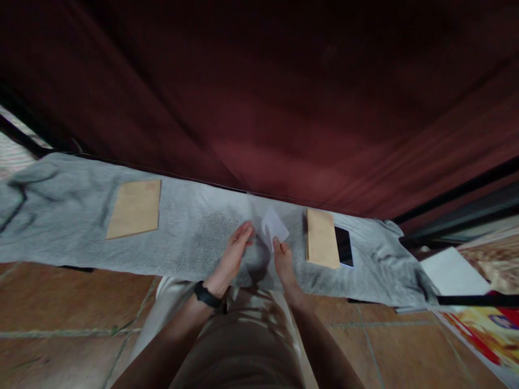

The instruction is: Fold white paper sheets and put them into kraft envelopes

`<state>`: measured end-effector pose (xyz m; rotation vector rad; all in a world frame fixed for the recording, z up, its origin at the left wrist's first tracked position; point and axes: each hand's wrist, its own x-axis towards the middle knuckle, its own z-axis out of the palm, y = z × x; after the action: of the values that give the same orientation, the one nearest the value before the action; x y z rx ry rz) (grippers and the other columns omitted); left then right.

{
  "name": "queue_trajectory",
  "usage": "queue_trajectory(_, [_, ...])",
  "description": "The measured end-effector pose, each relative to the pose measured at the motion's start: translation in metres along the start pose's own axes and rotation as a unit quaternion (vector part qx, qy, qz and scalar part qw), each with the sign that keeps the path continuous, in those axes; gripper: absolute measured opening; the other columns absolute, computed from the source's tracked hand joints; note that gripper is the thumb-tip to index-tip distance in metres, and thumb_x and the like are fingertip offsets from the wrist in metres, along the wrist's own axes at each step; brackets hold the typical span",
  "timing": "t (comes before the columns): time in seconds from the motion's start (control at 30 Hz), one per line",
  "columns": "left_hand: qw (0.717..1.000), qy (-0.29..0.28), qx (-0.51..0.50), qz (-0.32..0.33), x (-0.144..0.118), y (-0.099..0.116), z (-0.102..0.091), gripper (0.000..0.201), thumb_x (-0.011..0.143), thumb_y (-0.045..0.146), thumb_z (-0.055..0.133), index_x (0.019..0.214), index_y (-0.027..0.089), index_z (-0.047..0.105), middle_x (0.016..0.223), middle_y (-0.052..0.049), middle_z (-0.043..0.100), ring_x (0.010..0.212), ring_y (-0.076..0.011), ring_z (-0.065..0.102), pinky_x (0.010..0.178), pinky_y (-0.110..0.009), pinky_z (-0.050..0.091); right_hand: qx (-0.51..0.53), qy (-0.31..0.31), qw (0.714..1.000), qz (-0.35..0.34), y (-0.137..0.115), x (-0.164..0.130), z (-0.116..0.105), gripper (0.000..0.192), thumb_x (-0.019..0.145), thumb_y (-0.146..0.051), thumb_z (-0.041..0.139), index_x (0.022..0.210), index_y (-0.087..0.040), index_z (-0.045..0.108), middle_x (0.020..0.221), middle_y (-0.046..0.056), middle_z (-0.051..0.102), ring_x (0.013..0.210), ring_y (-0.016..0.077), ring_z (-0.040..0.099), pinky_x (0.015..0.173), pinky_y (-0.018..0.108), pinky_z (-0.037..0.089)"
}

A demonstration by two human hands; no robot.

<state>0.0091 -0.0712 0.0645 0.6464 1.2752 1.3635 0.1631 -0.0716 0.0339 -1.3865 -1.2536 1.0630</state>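
Note:
My right hand [283, 258] pinches the lower edge of a small white sheet of paper [275, 223] between thumb and fingers. The sheet is held up at a tilt over the grey cloth, and a shadow falls beside it. Just left of the paper, my left hand [238, 244] holds nothing; its fingers are stretched and slightly curled, a small gap away from the sheet. To the right of my right hand lies a stack of brown envelopes [322, 239]. A dark-screened phone or tablet [344, 246] sticks out from beside the stack.
A brown envelope [135, 209] lies flat toward the left of the grey cloth [190, 216]. Behind the cloth rises a dark red fabric wall [259, 119]. At the far right are a white sheet [454, 273] and a colourful printed package [490, 329]. Tiled floor [60, 308] shows below.

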Motion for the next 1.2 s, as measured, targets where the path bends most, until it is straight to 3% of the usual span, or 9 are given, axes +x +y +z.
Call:
queue_trajectory(0.13, [0.997, 0.045, 0.034, -0.045, 0.008, -0.013, -0.005, 0.059, 0.080, 0.029, 0.076, 0.137, 0.019, 0.059, 0.103, -0.007, 0.071, 0.094, -0.0180, 0.067, 0.082, -0.029, 0.052, 0.286, -0.015, 0.951, 0.115, -0.004, 0.003, 0.005, 0.041, 0.087, -0.054, 0.067, 0.112, -0.022, 0.067, 0.114, 0.006, 0.077, 0.102, 0.0220, 0.073, 0.087, 0.035, 0.060])
queue_trajectory(0.3, [0.992, 0.020, 0.122, -0.021, 0.025, -0.035, -0.009, 0.068, 0.079, 0.015, 0.067, 0.145, 0.017, 0.051, 0.077, 0.002, 0.065, 0.068, -0.0149, 0.062, 0.068, -0.029, 0.053, 0.297, -0.054, 0.937, 0.175, 0.019, -0.003, 0.004, 0.031, 0.085, -0.048, 0.068, 0.105, -0.024, 0.065, 0.107, 0.006, 0.076, 0.093, 0.0217, 0.074, 0.084, 0.038, 0.061])
queue_trajectory(0.43, [0.963, 0.004, 0.261, 0.062, 0.044, -0.033, -0.021, 0.067, 0.075, 0.009, 0.060, 0.141, 0.016, 0.056, 0.077, 0.002, 0.065, 0.072, -0.0167, 0.063, 0.076, -0.032, 0.054, 0.184, 0.005, 0.974, 0.135, 0.043, 0.000, -0.009, 0.039, 0.085, -0.046, 0.063, 0.117, -0.024, 0.061, 0.110, 0.006, 0.073, 0.093, 0.0225, 0.072, 0.086, 0.041, 0.059])
queue_trajectory(0.5, [0.951, -0.013, 0.301, 0.069, 0.052, -0.028, -0.028, 0.067, 0.074, 0.006, 0.056, 0.140, 0.016, 0.058, 0.079, 0.001, 0.066, 0.075, -0.0174, 0.064, 0.081, -0.033, 0.053, 0.064, 0.076, 0.993, 0.057, 0.049, 0.003, -0.016, 0.048, 0.088, -0.045, 0.057, 0.131, -0.023, 0.056, 0.124, 0.009, 0.068, 0.110, 0.0237, 0.067, 0.095, 0.042, 0.056])
queue_trajectory(0.57, [0.925, -0.037, 0.369, 0.078, 0.058, -0.023, -0.032, 0.067, 0.076, 0.005, 0.053, 0.143, 0.014, 0.056, 0.084, -0.001, 0.069, 0.079, -0.0182, 0.065, 0.085, -0.033, 0.053, -0.080, 0.093, 0.991, -0.044, 0.050, 0.006, -0.020, 0.052, 0.094, -0.040, 0.050, 0.142, -0.022, 0.051, 0.142, 0.013, 0.059, 0.130, 0.0246, 0.056, 0.108, 0.045, 0.048])
queue_trajectory(0.73, [0.854, -0.061, 0.505, 0.105, 0.057, -0.017, -0.031, 0.060, 0.086, 0.006, 0.047, 0.145, 0.013, 0.054, 0.112, -0.011, 0.074, 0.099, -0.0229, 0.070, 0.096, -0.035, 0.052, -0.353, -0.045, 0.908, -0.219, 0.041, 0.010, -0.012, 0.048, 0.104, -0.029, 0.036, 0.149, -0.019, 0.051, 0.158, 0.012, 0.047, 0.147, 0.0226, 0.040, 0.120, 0.048, 0.036])
queue_trajectory(0.9, [0.775, 0.007, 0.595, 0.214, 0.042, -0.028, -0.017, 0.048, 0.097, 0.017, 0.042, 0.143, 0.010, 0.056, 0.144, -0.019, 0.058, 0.131, -0.0282, 0.057, 0.113, -0.041, 0.043, -0.494, -0.096, 0.828, -0.246, 0.040, 0.012, -0.001, 0.049, 0.107, -0.029, 0.036, 0.153, -0.016, 0.047, 0.161, 0.015, 0.043, 0.151, 0.0271, 0.035, 0.122, 0.053, 0.029])
queue_trajectory(1.1, [0.705, -0.113, 0.628, 0.308, 0.030, -0.060, 0.010, 0.055, 0.105, 0.039, 0.034, 0.148, 0.010, 0.050, 0.156, -0.016, 0.050, 0.150, -0.0274, 0.038, 0.125, -0.048, 0.028, -0.542, -0.107, 0.796, -0.248, 0.045, 0.011, 0.000, 0.053, 0.104, -0.018, 0.035, 0.156, -0.013, 0.041, 0.163, 0.016, 0.038, 0.153, 0.0268, 0.031, 0.122, 0.052, 0.028])
queue_trajectory(1.2, [0.689, -0.106, 0.644, 0.316, 0.028, -0.066, 0.012, 0.061, 0.105, 0.044, 0.033, 0.151, 0.006, 0.046, 0.159, -0.019, 0.044, 0.153, -0.0278, 0.034, 0.127, -0.048, 0.023, -0.551, -0.093, 0.792, -0.248, 0.048, 0.010, 0.000, 0.055, 0.102, -0.015, 0.034, 0.157, -0.011, 0.038, 0.163, 0.018, 0.038, 0.153, 0.0269, 0.031, 0.121, 0.053, 0.029])
